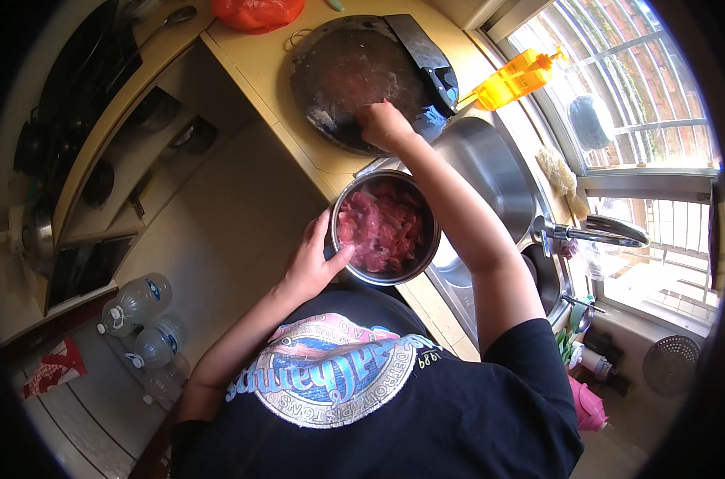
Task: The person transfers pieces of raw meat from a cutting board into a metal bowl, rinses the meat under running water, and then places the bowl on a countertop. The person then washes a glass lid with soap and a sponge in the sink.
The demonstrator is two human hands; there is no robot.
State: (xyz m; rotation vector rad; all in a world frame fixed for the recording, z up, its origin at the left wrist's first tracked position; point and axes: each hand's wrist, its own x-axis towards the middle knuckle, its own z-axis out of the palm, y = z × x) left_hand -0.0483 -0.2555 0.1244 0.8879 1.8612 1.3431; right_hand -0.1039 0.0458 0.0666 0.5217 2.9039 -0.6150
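My left hand (314, 260) grips the rim of a round metal bowl (432, 245), its thumb over the edge. Sliced raw red meat (379, 226) lies inside the bowl, which is close in front of my body. My right hand (386, 127) reaches past the bowl to the near part of a round, dark, worn chopping board (338, 66). Its fingers are curled down at the board's surface, and a small red bit shows beside them; what they hold is hidden. On the board's right side rests a cleaver (419, 45) with a black handle.
A stainless-steel sink (488, 167) with a chrome faucet (608, 230) lies to the right. An orange pump bottle (514, 79) stands by the window. Beyond the board is a red plastic bag (258, 13). Large clear bottles (144, 299) stand at lower left.
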